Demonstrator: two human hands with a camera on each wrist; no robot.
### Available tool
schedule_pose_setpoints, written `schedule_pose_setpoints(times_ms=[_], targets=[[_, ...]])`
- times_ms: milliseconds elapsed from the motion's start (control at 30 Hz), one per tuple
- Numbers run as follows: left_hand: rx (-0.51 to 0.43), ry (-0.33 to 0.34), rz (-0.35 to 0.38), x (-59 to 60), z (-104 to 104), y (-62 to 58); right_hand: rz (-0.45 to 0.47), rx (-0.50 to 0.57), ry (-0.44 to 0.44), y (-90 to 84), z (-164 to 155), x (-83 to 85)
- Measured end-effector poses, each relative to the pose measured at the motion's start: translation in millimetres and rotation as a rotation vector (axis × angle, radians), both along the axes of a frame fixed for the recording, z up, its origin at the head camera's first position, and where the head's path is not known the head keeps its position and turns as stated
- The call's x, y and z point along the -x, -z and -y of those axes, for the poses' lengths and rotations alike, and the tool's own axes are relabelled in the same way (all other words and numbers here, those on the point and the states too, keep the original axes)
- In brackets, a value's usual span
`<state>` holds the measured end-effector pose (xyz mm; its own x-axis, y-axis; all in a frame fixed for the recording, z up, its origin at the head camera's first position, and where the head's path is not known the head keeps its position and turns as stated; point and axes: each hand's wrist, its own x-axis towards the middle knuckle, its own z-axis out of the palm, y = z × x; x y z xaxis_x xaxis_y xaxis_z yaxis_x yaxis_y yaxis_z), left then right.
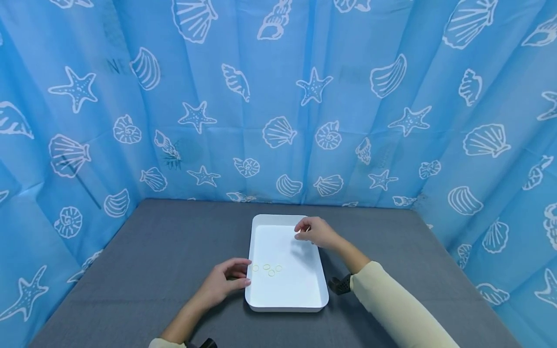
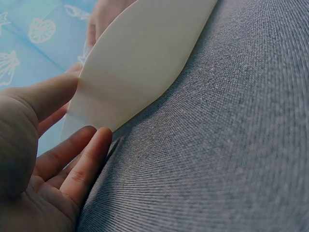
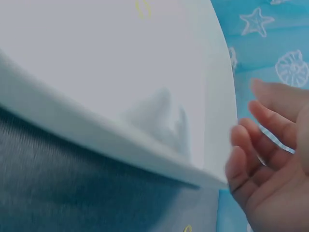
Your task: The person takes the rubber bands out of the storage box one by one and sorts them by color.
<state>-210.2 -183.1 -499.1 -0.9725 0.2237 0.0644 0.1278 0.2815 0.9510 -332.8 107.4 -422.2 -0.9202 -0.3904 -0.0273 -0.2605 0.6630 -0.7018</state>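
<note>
The left hand (image 1: 222, 282) lay at lower centre-left, fingers relaxed and spread, touching the tray's (image 1: 287, 303) left rim. Four bands (image 1: 266, 268) lay inside the tray, just right of those fingers. The right hand (image 1: 314, 232) hovered over the tray's upper right, fingers loosely curled, holding nothing visible. Grey bench (image 1: 152, 251); blue shell curtain (image 1: 278, 96) behind.
</note>
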Motion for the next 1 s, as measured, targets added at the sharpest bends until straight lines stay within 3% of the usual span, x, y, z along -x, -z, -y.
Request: schedule_pose_setpoints(times_ms=[200, 633, 1000], targets=[[0.020, -0.007, 0.007, -1.0, -0.9, -3.5, 0.036, -0.068, -0.121, 4.7, 14.6, 1.2], [0.007, 0.008, -0.017, -0.8, -0.3, -2.9, 0.159, -0.164, -0.341, 6.6, 41.9, -14.0], [0.000, 0.025, -0.033, 0.4, 0.6, -1.6, 0.248, -0.218, -0.371, 14.6, 49.8, -15.8]])
